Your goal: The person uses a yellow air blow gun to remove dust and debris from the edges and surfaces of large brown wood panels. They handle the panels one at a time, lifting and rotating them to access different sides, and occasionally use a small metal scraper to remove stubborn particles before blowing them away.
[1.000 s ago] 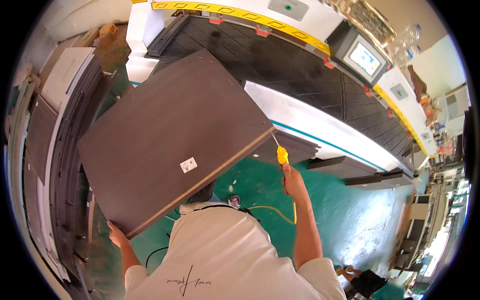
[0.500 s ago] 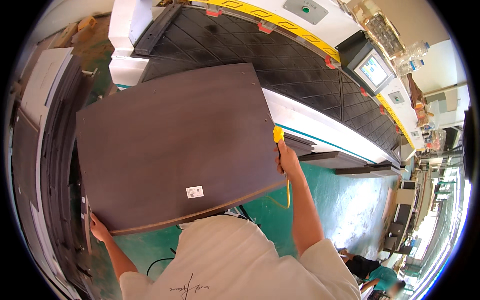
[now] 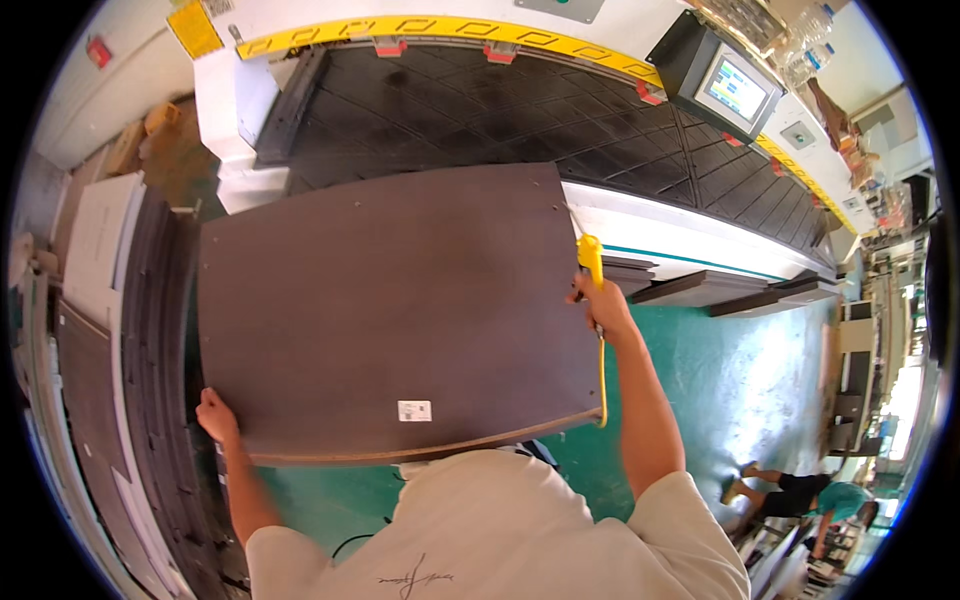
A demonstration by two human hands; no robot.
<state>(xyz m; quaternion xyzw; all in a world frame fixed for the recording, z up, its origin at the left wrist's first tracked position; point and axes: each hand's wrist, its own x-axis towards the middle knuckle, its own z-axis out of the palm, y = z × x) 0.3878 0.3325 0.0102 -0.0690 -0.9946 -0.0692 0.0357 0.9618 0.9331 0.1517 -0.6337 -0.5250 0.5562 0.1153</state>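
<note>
A large dark brown panel (image 3: 390, 310) lies in front of me, a white label (image 3: 415, 411) near its front edge and small holes along its sides. My left hand (image 3: 214, 414) is closed at its left edge, near the front corner; part of the fingers is hidden. At the right edge, my right hand (image 3: 606, 308) is wrapped round a yellow air blow gun (image 3: 590, 252). Its thin nozzle points up toward the panel's far right corner. A yellow hose (image 3: 603, 380) hangs from the gun along the panel's right side.
Beyond the panel stands a machine with a black bed (image 3: 450, 120), a yellow striped rail (image 3: 420, 27) and a control screen (image 3: 735, 88). Stacked panels (image 3: 160, 340) line the left; more boards (image 3: 700, 286) lie right. Another person (image 3: 835, 500) bends down at the lower right.
My right hand has carried the blow gun farther along the right edge, toward the far corner. My left hand has moved up the left edge. The whole view has shifted a little.
</note>
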